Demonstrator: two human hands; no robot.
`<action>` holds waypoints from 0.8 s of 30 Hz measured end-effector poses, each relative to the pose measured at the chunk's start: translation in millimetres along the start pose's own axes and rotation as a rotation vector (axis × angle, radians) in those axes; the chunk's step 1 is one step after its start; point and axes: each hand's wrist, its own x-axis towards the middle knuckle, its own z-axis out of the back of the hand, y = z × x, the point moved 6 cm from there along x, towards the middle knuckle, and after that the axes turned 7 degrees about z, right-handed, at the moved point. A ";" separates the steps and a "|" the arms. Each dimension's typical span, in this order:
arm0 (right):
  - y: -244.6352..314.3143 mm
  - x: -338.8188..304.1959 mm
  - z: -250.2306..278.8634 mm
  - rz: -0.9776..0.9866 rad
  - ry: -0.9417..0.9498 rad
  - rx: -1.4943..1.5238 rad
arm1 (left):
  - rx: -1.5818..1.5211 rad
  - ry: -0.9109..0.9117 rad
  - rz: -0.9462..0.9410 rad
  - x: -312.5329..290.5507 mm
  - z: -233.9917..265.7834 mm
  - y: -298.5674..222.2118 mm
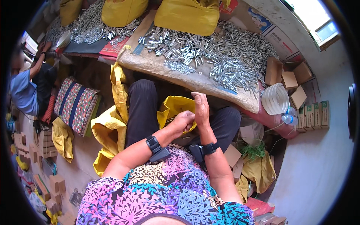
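Left hand (pixel 182 122): fingers curled in; contents, if any, cannot be told. Right hand (pixel 201 109): fingers fairly straight, close together, pointing toward bench (pixel 152 66); palm hidden. The two hands are touching or just beside each other; cannot tell which. Yellow bag (pixel 174 101), mouth open, lies just below the fingers, between the knees. Beyond the fingers, on the bench: loose metal bolts (pixel 240 48) and a patch of washers (pixel 179 67). Right of the fingers, well apart: whitish plastic tub (pixel 275 99).
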 end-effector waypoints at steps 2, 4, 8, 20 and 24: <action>-22.9 -13.3 -13.7 -0.238 -0.068 0.341 | -0.061 -0.031 -0.021 6.3 7.8 0.9; -7.4 -26.6 -36.6 -0.234 0.069 0.367 | -0.173 -0.029 -0.056 13.3 28.1 -3.7; 10.6 -20.0 -27.5 -0.153 -0.013 0.483 | -0.289 0.058 -0.103 7.7 33.4 -17.4; -25.4 5.9 8.9 -0.245 -0.165 0.281 | 0.596 -0.278 -0.266 7.8 42.1 -24.3; -31.5 38.6 38.7 -0.031 -0.098 -0.183 | 0.612 -0.273 -0.369 18.6 52.4 -48.3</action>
